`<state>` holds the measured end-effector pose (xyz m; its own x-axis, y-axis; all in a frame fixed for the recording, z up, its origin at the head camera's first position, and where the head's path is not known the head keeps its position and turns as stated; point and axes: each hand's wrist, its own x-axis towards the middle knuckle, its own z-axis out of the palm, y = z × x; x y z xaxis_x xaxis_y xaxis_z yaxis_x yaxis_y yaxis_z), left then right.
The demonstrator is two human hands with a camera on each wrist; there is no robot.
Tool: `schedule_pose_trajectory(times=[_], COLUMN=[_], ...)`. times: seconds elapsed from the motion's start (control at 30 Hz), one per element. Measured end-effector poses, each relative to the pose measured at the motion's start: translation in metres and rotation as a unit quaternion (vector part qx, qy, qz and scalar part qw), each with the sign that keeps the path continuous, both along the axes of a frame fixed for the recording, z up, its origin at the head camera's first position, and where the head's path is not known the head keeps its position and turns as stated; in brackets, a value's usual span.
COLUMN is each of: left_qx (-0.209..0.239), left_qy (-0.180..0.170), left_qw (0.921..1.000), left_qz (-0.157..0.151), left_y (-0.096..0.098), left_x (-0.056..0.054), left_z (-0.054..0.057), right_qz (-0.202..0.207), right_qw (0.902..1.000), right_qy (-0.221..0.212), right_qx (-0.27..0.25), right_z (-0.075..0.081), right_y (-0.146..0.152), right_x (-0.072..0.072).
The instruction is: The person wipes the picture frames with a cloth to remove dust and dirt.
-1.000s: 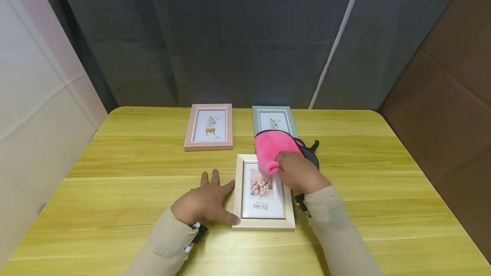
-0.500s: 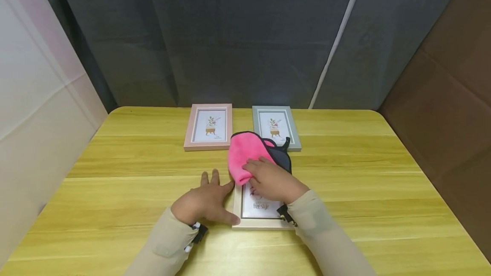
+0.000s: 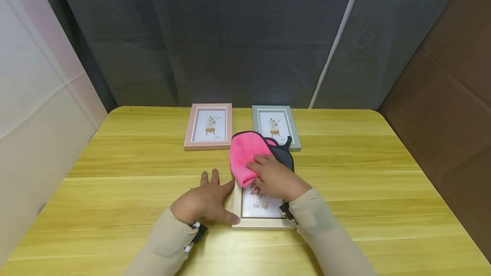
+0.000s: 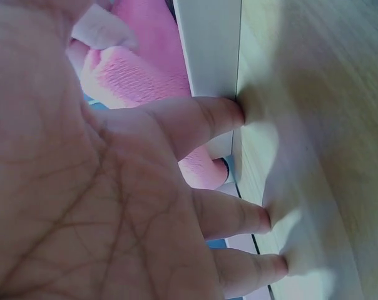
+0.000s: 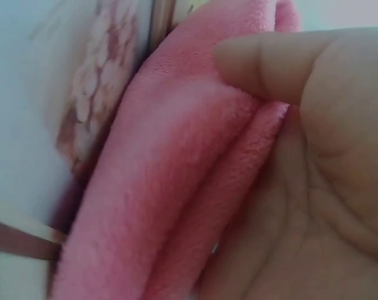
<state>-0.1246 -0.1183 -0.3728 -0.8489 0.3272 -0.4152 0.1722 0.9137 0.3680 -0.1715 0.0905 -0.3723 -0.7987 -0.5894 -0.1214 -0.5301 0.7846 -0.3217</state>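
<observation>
A cream picture frame (image 3: 264, 224) with a blossom print lies face up near the table's front. My left hand (image 3: 203, 202) is spread on its left side, thumb on the lower left corner and forefinger against the side. In the left wrist view the fingertips (image 4: 229, 115) touch the tabletop along the frame's edge. My right hand (image 3: 277, 179) holds a folded pink cloth (image 3: 244, 152) with a dark grey back over the frame's upper part, which it hides. In the right wrist view my thumb (image 5: 258, 62) presses the plush cloth, with the other fingers mostly hidden behind it.
A pink picture frame (image 3: 188, 133) and a grey-blue picture frame (image 3: 294, 133) lie at the table's back edge, the cloth overlapping the latter's lower corner in view. The wooden table (image 3: 115, 199) stands before a dark curtain (image 3: 238, 37).
My right hand has moved the cloth leftward across the top of the cream frame, then slightly back right. The grey-blue frame shows more now. My left hand has stayed put.
</observation>
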Motion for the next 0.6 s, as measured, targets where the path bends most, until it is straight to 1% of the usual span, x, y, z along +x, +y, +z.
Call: schedule_pose_trajectory(times=[0.17, 0.3, 0.43, 0.6], left_qx=[-0.01, -0.018, -0.023, -0.026], left_qy=[0.011, 0.023, 0.024, 0.029], left_qw=[0.9999, 0.9996, 0.9994, 0.9991], left_qz=[0.003, 0.001, 0.011, 0.016], left_y=[0.0, -0.002, -0.006, -0.007], left_x=[-0.001, 0.002, 0.007, 0.008], left_z=[0.0, 0.0, -0.001, -0.005], right_qz=[0.006, 0.017, 0.038, 0.077], right_qw=[0.9995, 0.9989, 0.998, 0.9963], right_qy=[-0.032, -0.044, -0.05, -0.038], right_qx=[-0.005, 0.004, 0.01, 0.004], right_z=[0.004, 0.004, 0.003, 0.004], right_y=[-0.002, -0.005, -0.008, -0.006], right_x=[0.004, 0.01, 0.017, 0.027])
